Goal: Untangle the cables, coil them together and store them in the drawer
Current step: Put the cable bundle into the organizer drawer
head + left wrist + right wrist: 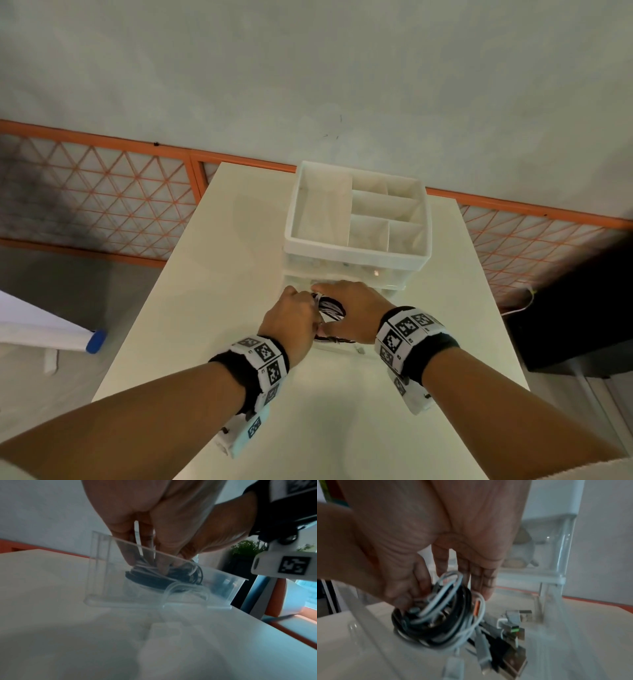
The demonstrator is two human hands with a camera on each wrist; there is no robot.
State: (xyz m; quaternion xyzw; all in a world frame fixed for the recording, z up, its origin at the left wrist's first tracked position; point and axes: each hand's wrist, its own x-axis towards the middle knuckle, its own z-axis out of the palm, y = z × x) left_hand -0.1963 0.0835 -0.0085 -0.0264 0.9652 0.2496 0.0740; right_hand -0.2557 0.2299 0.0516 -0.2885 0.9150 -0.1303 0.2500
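A coil of black and white cables (pixel 330 307) sits low in the clear plastic drawer (pixel 359 349), which is pulled out in front of the white organiser (pixel 356 253). My left hand (pixel 294 318) reaches in from the left. In the left wrist view its fingertips (pixel 130 557) pinch the cable coil (pixel 154 578) behind the drawer wall (pixel 102 574). My right hand (pixel 352 308) covers the coil from the right. In the right wrist view its thumb (pixel 404 596) and straight fingers (pixel 481 584) hold the coil (pixel 440 616). Loose USB plugs (pixel 513 628) lie on the drawer floor.
The organiser stands at the far middle of a white table (pixel 205 308) and has divided top compartments. An orange lattice barrier (pixel 102 198) runs behind the table. A white roll with a blue cap (pixel 96 341) lies left of the table, a black block (pixel 582 325) right.
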